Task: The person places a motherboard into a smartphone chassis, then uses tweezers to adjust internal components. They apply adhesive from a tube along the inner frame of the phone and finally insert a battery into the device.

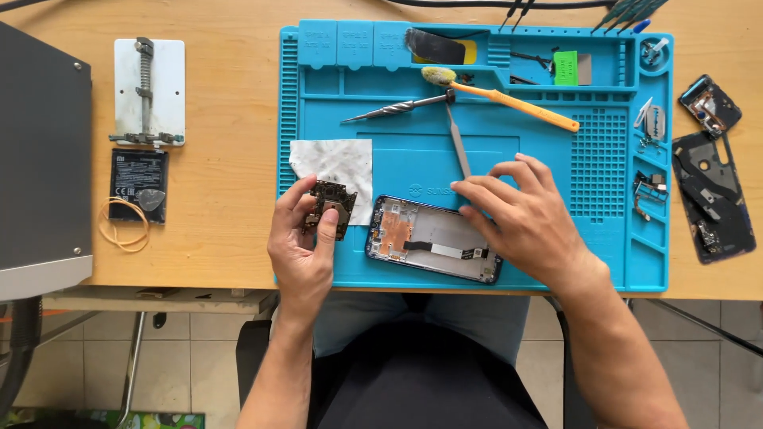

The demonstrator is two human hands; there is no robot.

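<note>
Bright, even daylight across tabletop (222, 159) and blue work mat (556, 159); no harsh source evident. Soft, short shadows under left hand (302, 238) and right hand (520, 218), falling toward the near edge. Mild sheen on grey case (40, 159) at far left; faint glare on opened phone (433, 238). Sharp focus over the whole work surface; small screws and parts at right edge legible only as shapes. Floor below dimmer, slightly soft. Slight wide-angle bowing at frame edges. No motion blur.
</note>
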